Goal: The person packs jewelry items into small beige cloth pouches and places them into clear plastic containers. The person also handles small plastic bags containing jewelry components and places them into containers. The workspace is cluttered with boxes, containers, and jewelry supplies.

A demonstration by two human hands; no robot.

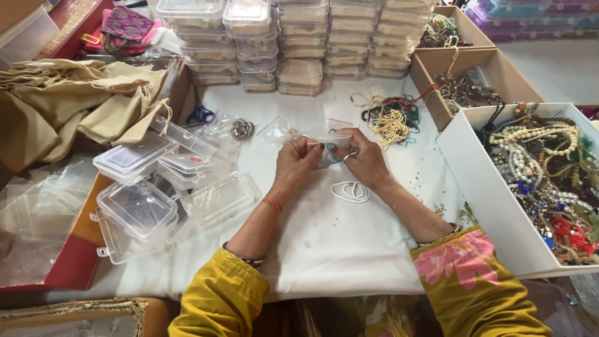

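Observation:
Both my hands hold a small clear plastic zip bag (329, 141) above the white cloth, near the middle of the view. My left hand (298, 163) pinches its left edge. On the bag's right side is my right hand (365, 159), fingers curled on it. A blue-green strand (331, 156) shows inside or behind the bag. A coiled white bead necklace (350, 191) lies on the cloth just below my right hand. My sleeves are mustard yellow with a pink flower print.
Clear plastic boxes (138, 206) lie open at left, with stacks of them (299, 43) at the back. A white tray (474, 181) at right holds tangled bead necklaces (549, 181). Loose necklaces (390, 118), cardboard boxes (465, 78) and beige cloth pouches (68, 103) surround the cloth.

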